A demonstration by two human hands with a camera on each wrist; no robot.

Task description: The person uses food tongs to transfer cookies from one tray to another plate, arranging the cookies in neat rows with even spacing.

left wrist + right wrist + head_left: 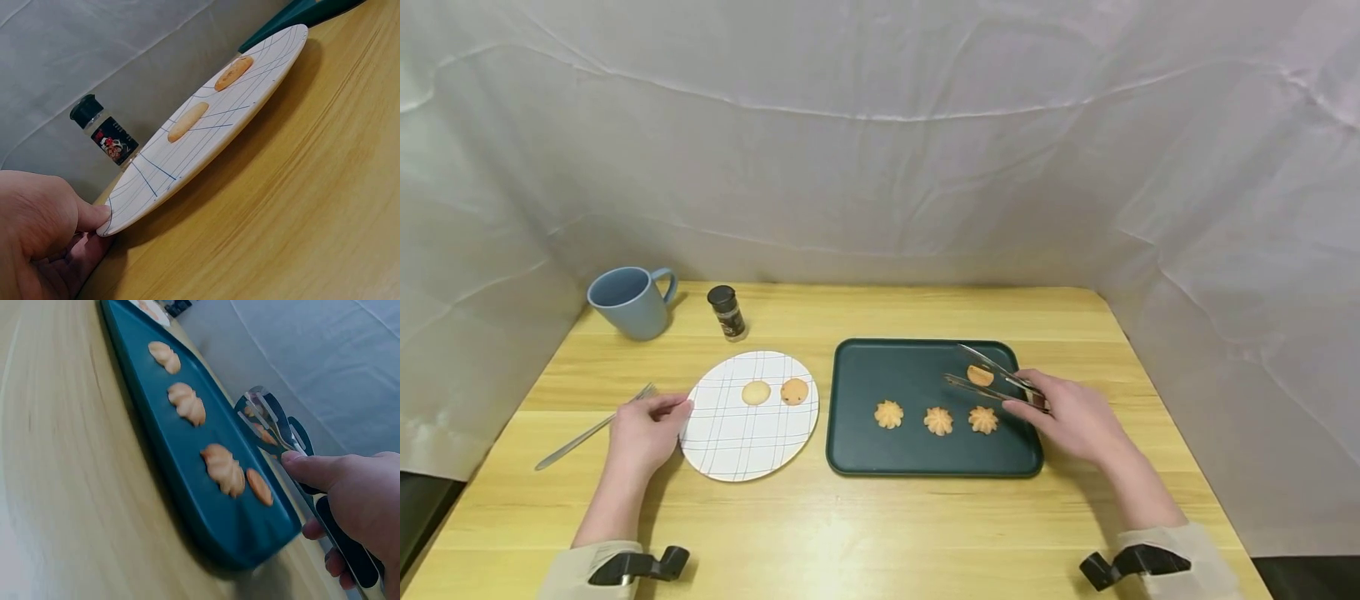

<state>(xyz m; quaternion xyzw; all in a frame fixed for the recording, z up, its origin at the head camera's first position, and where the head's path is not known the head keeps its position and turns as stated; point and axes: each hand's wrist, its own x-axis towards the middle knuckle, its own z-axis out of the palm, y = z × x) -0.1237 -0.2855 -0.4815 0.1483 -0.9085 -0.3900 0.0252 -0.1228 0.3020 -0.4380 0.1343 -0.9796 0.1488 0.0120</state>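
My left hand [646,429] pinches the left rim of a round white plate [737,437] with blue lines, thumb on top and fingers below. On the plate lie a pale round cookie [756,392] and a browner, speckled one [793,391]. With my right hand [1078,415] I hold metal tongs [284,425] with dark handles. Their arms are spread over the right part of a dark green tray [880,367]. Seen from above, a round cookie [980,376] lies between the tong arms. Several star-shaped cookies [937,421] form a row on the tray.
A blue mug [636,308] stands at the back left, with a black-capped spice jar [727,313] to its right. A fork [580,439] lies left of the plate, partly behind my left hand. Pale cloth [880,183] hangs around the wooden table [820,533].
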